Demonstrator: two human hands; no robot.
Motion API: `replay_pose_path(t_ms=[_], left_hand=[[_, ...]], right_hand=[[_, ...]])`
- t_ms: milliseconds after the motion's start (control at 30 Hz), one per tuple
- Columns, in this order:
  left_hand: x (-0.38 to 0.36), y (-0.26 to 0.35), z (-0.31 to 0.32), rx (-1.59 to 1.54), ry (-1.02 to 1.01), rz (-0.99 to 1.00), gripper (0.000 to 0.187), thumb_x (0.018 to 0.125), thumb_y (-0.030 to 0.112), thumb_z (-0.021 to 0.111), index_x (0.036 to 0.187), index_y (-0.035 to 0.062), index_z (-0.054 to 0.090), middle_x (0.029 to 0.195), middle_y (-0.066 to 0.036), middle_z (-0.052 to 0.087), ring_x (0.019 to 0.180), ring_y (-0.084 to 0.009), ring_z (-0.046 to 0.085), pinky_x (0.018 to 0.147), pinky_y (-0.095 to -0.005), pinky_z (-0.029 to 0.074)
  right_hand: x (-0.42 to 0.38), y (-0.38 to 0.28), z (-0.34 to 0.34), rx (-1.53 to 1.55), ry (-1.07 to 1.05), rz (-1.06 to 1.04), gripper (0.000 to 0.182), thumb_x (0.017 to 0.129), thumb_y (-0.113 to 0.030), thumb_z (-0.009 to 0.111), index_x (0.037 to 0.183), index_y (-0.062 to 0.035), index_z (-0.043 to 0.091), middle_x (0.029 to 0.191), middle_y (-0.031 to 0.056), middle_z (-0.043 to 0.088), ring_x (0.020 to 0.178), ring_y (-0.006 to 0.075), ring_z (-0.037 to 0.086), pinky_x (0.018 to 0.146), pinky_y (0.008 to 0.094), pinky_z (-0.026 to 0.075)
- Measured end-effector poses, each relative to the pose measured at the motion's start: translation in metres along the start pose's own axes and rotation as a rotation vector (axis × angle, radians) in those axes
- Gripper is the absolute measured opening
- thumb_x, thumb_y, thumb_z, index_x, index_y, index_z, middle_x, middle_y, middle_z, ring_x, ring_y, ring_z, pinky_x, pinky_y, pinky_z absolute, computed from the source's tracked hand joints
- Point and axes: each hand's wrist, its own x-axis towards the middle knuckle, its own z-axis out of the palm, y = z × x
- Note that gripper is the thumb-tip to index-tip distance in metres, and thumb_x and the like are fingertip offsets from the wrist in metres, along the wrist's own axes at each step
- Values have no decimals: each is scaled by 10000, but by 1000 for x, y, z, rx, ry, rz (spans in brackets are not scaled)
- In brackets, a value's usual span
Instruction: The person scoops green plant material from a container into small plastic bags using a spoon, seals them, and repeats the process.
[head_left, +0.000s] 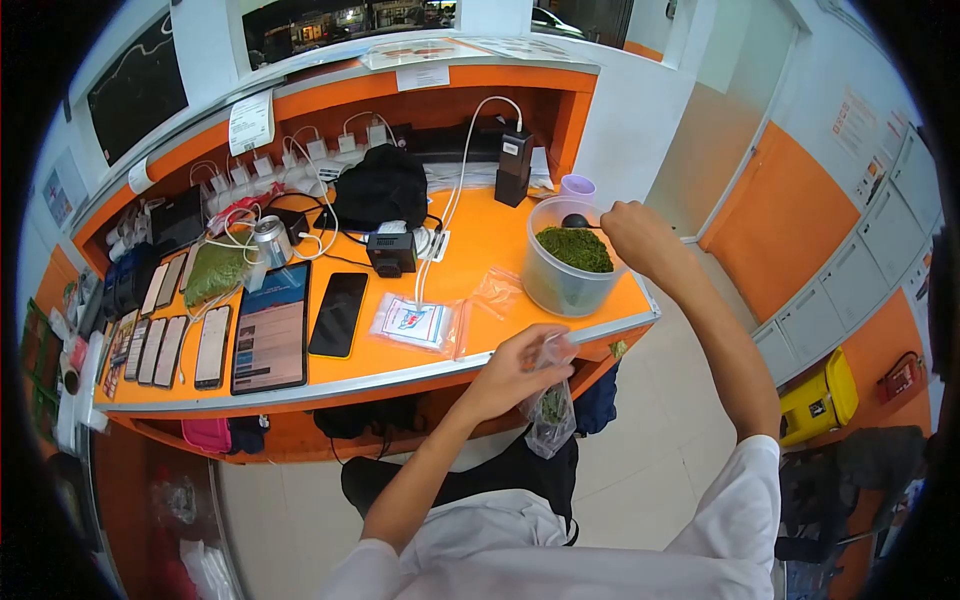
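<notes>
My right hand (pixel 640 237) is closed at the right rim of a clear plastic tub (pixel 548 283). It grips a black spoon (pixel 575 221), whose bowl rests over the green, shredded, leafy material (pixel 575 250) in the tub. In front of the desk, my left hand (pixel 518 372) pinches the top of a small clear plastic bag (pixel 552 430). Some green material shows inside that bag, which hangs above my lap. Closer to the desk's edge lies a stack of clear zip bags (pixel 420 325) with a blue-and-red printed label.
Left on the orange desk (pixel 480 245) are a tablet (pixel 272 330), a black phone (pixel 338 315), several more phones, a can (pixel 271 242) and a bag of green material (pixel 214 272). A purple cup (pixel 577 187) stands behind the tub. White charging cables cross the desk.
</notes>
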Motion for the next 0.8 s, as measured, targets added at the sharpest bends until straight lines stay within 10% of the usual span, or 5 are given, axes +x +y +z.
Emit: replay_pose_path(t_ms=[533,800], left_hand=[[75,-44,12,238,-17,143,665,879,307,845,1393,-11,567,1209,-125,676,1077,-215,597,969,-353,492],[72,-38,6,240,-80,90,690,912,241,826,1453,-34,497,1333,-170,660,1263,-209,598,1080,-362,470]], right_hand=[[18,-16,2,92,-330,100,232,846,-73,665,1043,30,732,1127,249,723,1043,409,719,854,484,604],[32,4,-7,193,-592,-27,182,829,-109,655,895,10,776,818,184,754,739,327,719,684,429,570]])
